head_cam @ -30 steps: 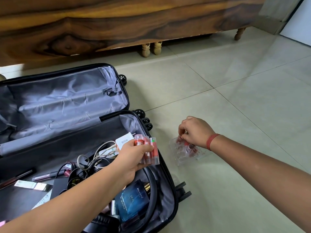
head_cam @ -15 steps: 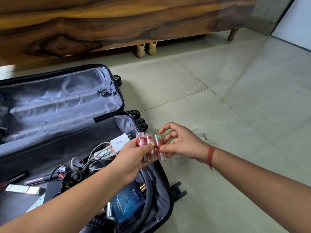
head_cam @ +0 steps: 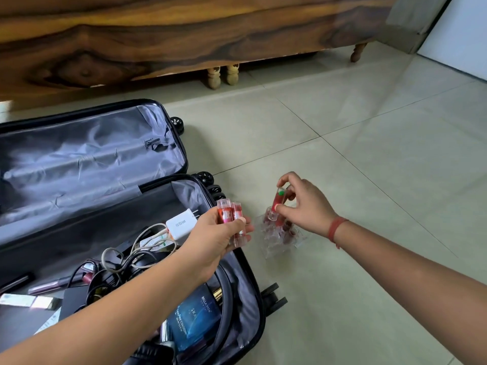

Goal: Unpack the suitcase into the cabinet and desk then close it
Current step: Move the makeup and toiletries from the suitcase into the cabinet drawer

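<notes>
Nearest, open suitcase [head_cam: 87, 156] lies at 8 o'clock on tile floor [head_cam: 369, 180], left hand [head_cam: 213, 243] grips two red lip tubes [head_cam: 229, 216] over its rim, right hand [head_cam: 305, 206] at 3 o'clock pinches a third red tube [head_cam: 277, 204] upright above clear holder [head_cam: 276, 243], wooden cabinet [head_cam: 184, 30] at 12.

One suitcase [head_cam: 87, 159] holds one white charger [head_cam: 181, 225] and one blue box [head_cam: 195, 325]. Two red tubes [head_cam: 227, 215] are in the left hand [head_cam: 210, 246], a third tube [head_cam: 277, 204] in the right hand [head_cam: 305, 206]. One clear stand [head_cam: 274, 248], contents uncountable.
</notes>
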